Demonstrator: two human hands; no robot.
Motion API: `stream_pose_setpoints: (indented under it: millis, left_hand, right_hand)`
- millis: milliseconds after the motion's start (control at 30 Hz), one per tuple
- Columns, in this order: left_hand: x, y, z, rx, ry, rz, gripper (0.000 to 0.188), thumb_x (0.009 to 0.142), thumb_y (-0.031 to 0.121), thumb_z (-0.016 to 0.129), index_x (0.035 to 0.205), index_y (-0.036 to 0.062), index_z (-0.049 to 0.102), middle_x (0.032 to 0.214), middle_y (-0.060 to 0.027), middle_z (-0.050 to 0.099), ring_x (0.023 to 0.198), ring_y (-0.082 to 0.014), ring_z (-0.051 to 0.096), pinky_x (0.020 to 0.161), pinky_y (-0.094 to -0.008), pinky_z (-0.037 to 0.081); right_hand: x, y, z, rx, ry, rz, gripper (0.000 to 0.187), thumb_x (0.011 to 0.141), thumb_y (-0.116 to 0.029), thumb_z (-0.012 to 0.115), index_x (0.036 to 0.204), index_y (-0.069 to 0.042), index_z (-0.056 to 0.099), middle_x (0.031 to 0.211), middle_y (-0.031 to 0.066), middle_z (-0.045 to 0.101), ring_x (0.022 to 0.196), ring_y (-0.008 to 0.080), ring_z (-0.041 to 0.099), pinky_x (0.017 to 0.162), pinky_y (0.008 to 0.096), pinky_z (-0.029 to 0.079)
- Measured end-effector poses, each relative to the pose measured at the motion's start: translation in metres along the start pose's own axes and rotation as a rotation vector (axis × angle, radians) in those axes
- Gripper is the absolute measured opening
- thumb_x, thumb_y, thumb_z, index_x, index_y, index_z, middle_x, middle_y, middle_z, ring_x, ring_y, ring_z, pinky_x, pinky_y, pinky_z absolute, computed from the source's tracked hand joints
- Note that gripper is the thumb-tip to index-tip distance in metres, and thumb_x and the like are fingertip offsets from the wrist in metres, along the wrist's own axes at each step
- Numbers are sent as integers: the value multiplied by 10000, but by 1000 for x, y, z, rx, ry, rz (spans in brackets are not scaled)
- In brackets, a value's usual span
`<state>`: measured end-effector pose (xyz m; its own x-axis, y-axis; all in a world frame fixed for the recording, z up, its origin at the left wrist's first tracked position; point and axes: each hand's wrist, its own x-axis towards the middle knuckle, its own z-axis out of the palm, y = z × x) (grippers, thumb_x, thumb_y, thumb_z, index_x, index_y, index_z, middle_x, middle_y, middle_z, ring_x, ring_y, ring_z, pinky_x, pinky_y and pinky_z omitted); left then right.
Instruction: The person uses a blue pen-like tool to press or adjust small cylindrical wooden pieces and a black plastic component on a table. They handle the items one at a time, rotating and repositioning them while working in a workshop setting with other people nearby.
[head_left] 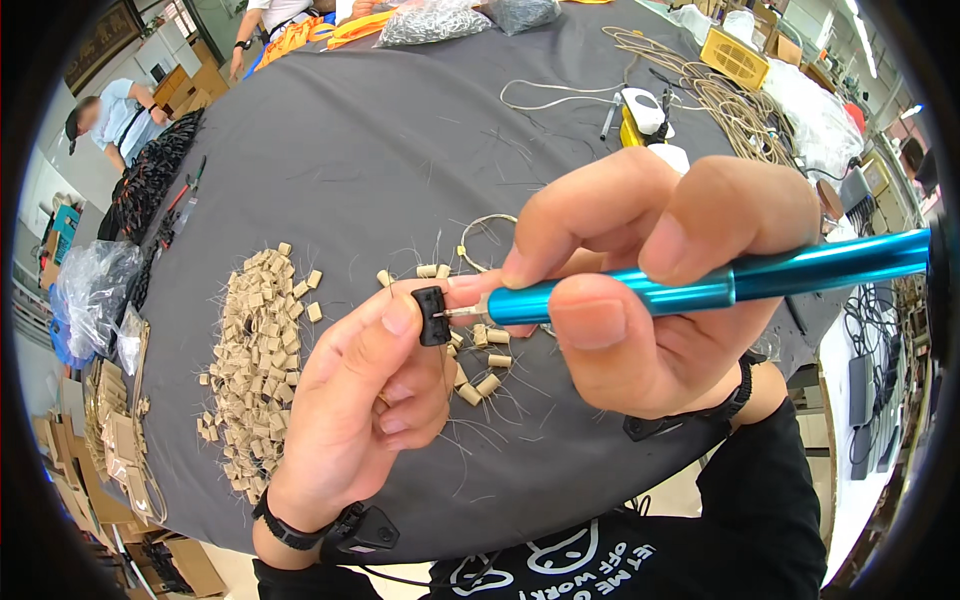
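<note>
My left hand (365, 390) pinches a small black plastic piece (431, 316) between thumb and fingers, near the middle of the view. My right hand (650, 290) grips a shiny blue screwdriver-like tool (620, 297), held almost level. Its thin metal tip meets the face of the black piece; how deep it goes in cannot be told. Behind and below the hands lie several loose beige tubular pieces (487, 385), some with thin threads sticking out. A large heap of similar beige pieces (255, 370) lies left of my left hand.
Dark grey cloth covers the table (370, 150). A coil of beige cord (720, 95) lies at the far right, near a white and yellow device (645, 115). Bags of small metal parts (435, 22) sit at the far edge. Another person (125, 115) stands at far left by black cords (155, 185).
</note>
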<state>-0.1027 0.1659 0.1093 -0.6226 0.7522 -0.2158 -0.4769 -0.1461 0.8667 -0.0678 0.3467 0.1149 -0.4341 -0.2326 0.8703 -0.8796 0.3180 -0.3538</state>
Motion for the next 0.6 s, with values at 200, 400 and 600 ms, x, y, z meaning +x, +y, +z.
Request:
stream_pose_setpoints:
  millis: [200, 400, 600]
  left_hand:
    - [-1, 0, -1, 4, 5, 2, 411, 871, 345, 389, 1101, 14, 469, 541, 71, 262, 437, -13, 242, 378, -152, 188]
    - [-1, 0, -1, 11, 1, 2, 423, 869, 354, 389, 1110, 14, 468, 540, 71, 264, 432, -11, 244, 373, -151, 189]
    - [0, 1, 0, 21, 0, 8, 432, 868, 363, 389, 1112, 16, 468, 540, 72, 267, 432, -10, 242, 372, -149, 190]
  right_hand:
    - [-1, 0, 2, -13, 7, 0, 335, 766, -32, 535, 926, -80, 244, 722, 241, 524, 497, 168, 561, 487, 245, 503]
    - [-1, 0, 2, -2, 17, -5, 332, 769, -33, 530, 928, -77, 243, 722, 239, 521, 503, 167, 561, 499, 256, 511]
    - [-2, 1, 2, 10, 28, -10, 327, 772, -33, 525, 930, -72, 241, 722, 236, 519, 511, 166, 562, 514, 269, 520]
